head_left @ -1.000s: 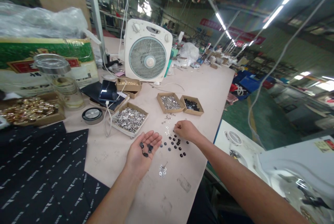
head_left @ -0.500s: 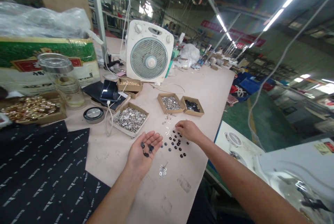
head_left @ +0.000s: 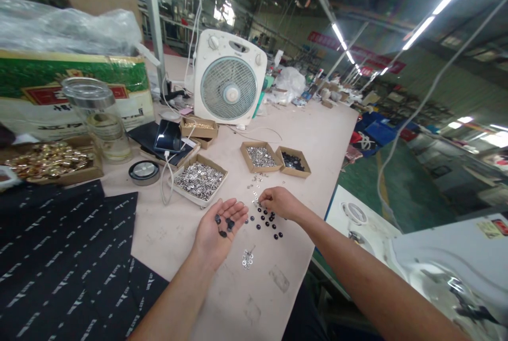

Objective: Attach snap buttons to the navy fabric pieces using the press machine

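My left hand (head_left: pixel 219 231) is palm up with its fingers stretched out, and several black snap buttons (head_left: pixel 229 224) rest in the palm. To its right, my right hand (head_left: pixel 279 203) is low over the table with thumb and fingertips pinched together. A small black snap button (head_left: pixel 260 204) shows at those fingertips. Several black snap caps (head_left: pixel 267 224) lie scattered on the table just below this hand. Small silver snap parts (head_left: pixel 260 178) are strewn behind it. A little cluster of silver snap parts (head_left: pixel 247 260) lies nearer to me.
Behind the hands are cardboard trays of silver parts (head_left: pixel 199 179), more silver parts (head_left: pixel 260 156) and black parts (head_left: pixel 292 161). A box fan (head_left: pixel 230 79) stands farther back. At left are printed black fabric (head_left: pixel 67 267), a glass jar (head_left: pixel 105 129) and a phone (head_left: pixel 168 136). A white machine (head_left: pixel 448 256) is at right.
My right hand has moved slightly left and down toward my left hand, its fingertips pinched at a black button. My left hand stays nearly still with the buttons in its palm.
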### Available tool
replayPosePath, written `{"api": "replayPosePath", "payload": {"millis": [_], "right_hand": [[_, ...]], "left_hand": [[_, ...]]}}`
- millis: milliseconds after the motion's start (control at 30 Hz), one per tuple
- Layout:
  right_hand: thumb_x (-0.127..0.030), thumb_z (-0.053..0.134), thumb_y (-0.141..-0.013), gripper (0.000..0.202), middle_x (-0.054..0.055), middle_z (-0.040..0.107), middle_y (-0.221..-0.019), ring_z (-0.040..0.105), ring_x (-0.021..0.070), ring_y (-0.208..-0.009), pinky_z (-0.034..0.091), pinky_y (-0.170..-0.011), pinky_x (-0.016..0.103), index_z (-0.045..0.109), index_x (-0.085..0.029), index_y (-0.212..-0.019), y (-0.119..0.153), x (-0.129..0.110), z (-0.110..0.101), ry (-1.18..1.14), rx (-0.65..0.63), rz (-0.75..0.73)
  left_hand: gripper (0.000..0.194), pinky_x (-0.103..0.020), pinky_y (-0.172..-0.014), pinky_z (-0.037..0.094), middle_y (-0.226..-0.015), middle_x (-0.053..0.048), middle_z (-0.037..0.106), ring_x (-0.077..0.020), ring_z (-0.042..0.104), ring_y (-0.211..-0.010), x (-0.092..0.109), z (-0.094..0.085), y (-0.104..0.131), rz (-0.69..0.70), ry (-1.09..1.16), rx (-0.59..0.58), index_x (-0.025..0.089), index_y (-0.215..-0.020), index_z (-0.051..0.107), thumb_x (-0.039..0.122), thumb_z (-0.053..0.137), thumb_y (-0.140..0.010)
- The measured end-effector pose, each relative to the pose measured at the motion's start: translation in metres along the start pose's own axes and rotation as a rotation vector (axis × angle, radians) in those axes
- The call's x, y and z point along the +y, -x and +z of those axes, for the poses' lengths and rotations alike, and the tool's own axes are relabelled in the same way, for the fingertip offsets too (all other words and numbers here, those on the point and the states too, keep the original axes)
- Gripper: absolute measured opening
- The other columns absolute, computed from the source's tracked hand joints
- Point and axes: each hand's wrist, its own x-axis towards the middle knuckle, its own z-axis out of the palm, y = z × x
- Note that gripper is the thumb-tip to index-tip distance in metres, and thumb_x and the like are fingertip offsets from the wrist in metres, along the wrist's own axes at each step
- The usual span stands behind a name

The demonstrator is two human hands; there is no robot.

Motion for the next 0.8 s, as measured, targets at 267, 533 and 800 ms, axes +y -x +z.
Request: {"api": "replayPosePath", "payload": {"millis": [267,533,800], "right_hand": [[-0.014,0.064,-0.074,0.012,0.001,0.073,-0.071,0.065,0.0149,-0.064,0.047,-0.060,0.020,0.075,-0.017,-0.079,-0.0018,-0.0036,0.0027,0.036,0.035,0.061],[-0.015,0.059,-0.078,0.013,-0.001,0.066,-0.057,0.060,0.0124,-0.052,0.043,-0.052,0.019,0.072,-0.016,-0.077,-0.0038,-0.0004,0.0018,0.012,-0.003,0.096],[-0.015,0.066,-0.074,0.006,0.001,0.071,-0.067,0.063,0.0133,-0.060,0.045,-0.058,0.021,0.071,-0.016,-0.070,-0.0037,-0.0060,0.0024,0.045,0.081,0.127]], "left_hand": [[0.022,-0.040,-0.087,0.058,-0.094,-0.017,0.072,-0.0280,0.071,-0.093,-0.0017,-0.0029,-0.0006,-0.003,-0.004,-0.013,0.007,-0.094,0.066,0.025,0.053,-0.092],[0.022,-0.040,-0.086,0.058,-0.092,-0.016,0.072,-0.0272,0.071,-0.091,-0.0018,-0.0015,-0.0002,-0.004,-0.006,-0.012,0.007,-0.093,0.066,0.025,0.053,-0.092],[0.023,-0.039,-0.085,0.059,-0.090,-0.016,0.072,-0.0265,0.072,-0.089,-0.0014,-0.0005,0.0016,-0.008,-0.006,-0.009,0.007,-0.092,0.066,0.025,0.052,-0.092]]}}
